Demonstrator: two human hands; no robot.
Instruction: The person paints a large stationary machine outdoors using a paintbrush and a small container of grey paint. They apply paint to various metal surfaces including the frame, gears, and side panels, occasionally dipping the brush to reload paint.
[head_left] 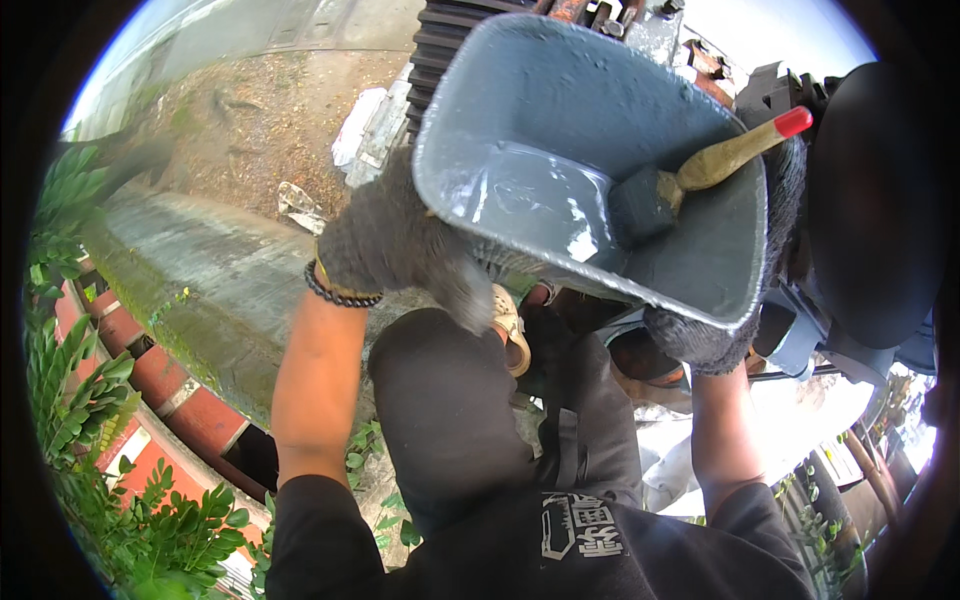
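A deep grey rectangular bucket (560, 110) with rounded corners is tilted in front of me, its open side facing me. Its inner walls look wet and shiny, with a glossy pool of grey paint (525, 195) at the bottom. Inside leans a paintbrush (715, 165) with a wooden, red-tipped handle; its dark bristles rest at the bottom. My right hand (705, 345), in a dark knit glove, is closed round the bucket's near right corner. Beside the left end is my left hand (395, 240), also gloved; motion blurs its fingers, so its grip is unclear.
Ribbed black material (440, 55) and rusty metal parts (570, 10) lie beyond the bucket. Several grey buckets (790, 340) stand at the right. A concrete ledge (190, 270) runs along the left, near leafy plants (170, 530) and a red brick edging (165, 375).
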